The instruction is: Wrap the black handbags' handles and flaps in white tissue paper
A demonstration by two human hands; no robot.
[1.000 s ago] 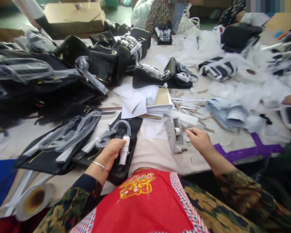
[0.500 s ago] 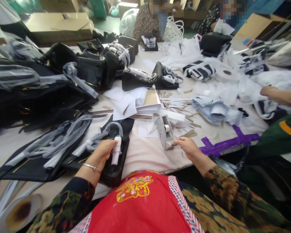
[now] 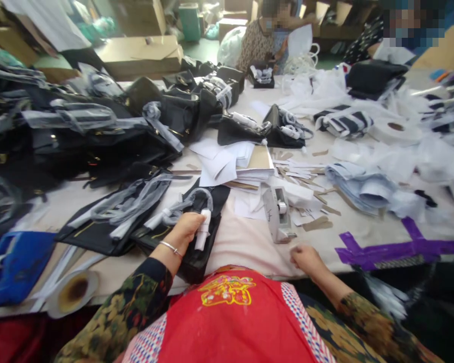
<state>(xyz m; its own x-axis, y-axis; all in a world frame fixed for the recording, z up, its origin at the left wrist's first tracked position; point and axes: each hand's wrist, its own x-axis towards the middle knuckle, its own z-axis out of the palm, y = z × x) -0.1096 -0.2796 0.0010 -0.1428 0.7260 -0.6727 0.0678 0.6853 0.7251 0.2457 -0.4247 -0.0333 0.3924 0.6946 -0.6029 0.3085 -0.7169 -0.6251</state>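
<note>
My left hand (image 3: 189, 228) is closed on the white-wrapped end of a bag handle (image 3: 203, 233). The curved part of that handle is sleeved in clear plastic, and it lies on a black handbag (image 3: 200, 263) at the table's front edge. Just in front of the tape dispenser (image 3: 278, 214), apart from it, my right hand (image 3: 305, 258) has its fingers pinched together. Whatever they may hold is too small to make out. Left of the handbag, another black bag (image 3: 98, 239) lies flat with plastic-wrapped handles.
Black bags (image 3: 166, 108) are heaped at the back left. Papers (image 3: 253, 174) and cardboard strips (image 3: 318, 223) lie beyond the dispenser. Purple tape (image 3: 397, 250) runs along the right edge. A roll (image 3: 93, 285) and a blue bag (image 3: 26, 262) are at front left. People sit across the table.
My right hand has drawn away from the tape dispenser, towards me. The left hand keeps hold of the wrapped handle. The whole view has swung left, and the co-worker's arm at right has mostly left the picture.
</note>
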